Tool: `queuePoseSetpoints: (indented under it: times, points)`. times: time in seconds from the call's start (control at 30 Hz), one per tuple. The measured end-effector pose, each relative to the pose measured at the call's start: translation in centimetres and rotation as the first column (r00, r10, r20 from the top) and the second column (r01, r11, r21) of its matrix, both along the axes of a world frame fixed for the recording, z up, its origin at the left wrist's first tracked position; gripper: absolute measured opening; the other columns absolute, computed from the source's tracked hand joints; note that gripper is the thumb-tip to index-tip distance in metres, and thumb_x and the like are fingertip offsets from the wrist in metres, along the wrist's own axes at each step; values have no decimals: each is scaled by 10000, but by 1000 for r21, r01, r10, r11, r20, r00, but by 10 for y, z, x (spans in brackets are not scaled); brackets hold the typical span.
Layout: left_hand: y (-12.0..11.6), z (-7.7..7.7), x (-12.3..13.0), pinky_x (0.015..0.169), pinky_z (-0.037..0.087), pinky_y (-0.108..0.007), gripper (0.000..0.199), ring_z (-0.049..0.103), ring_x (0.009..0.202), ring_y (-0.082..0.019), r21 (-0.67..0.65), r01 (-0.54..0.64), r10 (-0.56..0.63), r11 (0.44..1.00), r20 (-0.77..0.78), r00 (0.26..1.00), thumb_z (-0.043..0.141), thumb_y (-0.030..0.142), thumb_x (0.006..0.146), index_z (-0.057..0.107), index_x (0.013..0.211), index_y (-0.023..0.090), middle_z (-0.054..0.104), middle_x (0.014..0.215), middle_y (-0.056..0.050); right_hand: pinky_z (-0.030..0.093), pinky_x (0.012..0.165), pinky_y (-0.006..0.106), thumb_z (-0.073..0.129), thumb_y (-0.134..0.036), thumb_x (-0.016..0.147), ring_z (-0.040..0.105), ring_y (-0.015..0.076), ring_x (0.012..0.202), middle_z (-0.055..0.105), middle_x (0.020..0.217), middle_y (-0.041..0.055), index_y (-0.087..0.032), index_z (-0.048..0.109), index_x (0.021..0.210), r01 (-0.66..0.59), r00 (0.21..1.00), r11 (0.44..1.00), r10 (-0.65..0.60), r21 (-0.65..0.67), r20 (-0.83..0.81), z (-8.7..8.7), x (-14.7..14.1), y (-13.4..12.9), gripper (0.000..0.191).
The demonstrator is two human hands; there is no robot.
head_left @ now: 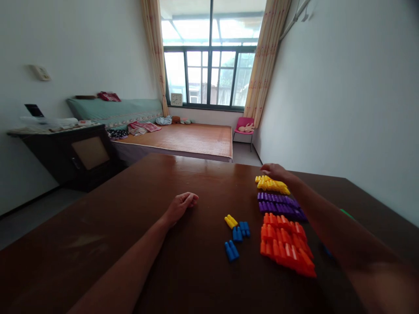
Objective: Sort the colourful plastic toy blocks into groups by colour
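Just beside the right hand [275, 170] lie yellow pegs [272, 186], its grip too hidden to tell.

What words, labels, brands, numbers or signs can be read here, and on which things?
None can be read.
White square clock with a round dial: numerals too small and blurred.
White rectangular wall-mounted device: any markings too small.
Yellow plastic pieces, purple plastic pieces, orange plastic pieces, blue plastic pieces: no legible lettering.
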State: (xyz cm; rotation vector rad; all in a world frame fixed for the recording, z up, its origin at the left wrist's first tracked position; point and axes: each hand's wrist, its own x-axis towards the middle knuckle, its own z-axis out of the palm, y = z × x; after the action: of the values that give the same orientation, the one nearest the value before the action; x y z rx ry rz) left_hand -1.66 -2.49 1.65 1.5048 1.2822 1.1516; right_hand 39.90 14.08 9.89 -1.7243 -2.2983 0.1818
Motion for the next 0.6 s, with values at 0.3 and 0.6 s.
queuePoseSetpoints:
  times: [0.3, 0.6]
  points:
    - [3, -3, -1, 699, 465, -266, 425, 595, 726, -162, 35, 30, -29, 999, -14, 999, 543, 542, 823, 706, 887, 156, 673, 778, -46, 411, 537, 305, 688, -534, 688, 663, 229, 744, 710, 794, 33, -310, 695, 852, -408, 896, 888, 434, -211, 93, -27, -137, -159, 277]
    - [0, 1, 0, 703, 474, -271, 428, 608, 745, -171, 53, 33, -31, 998, -23, 999, 540, 548, 813, 702, 869, 156, 669, 771, -43, 469, 637, 277, 673, -315, 700, 643, 183, 744, 697, 856, 29, -263, 674, 907, -389, 915, 916, 371, -103, -158, -23, -102, -120, 213]
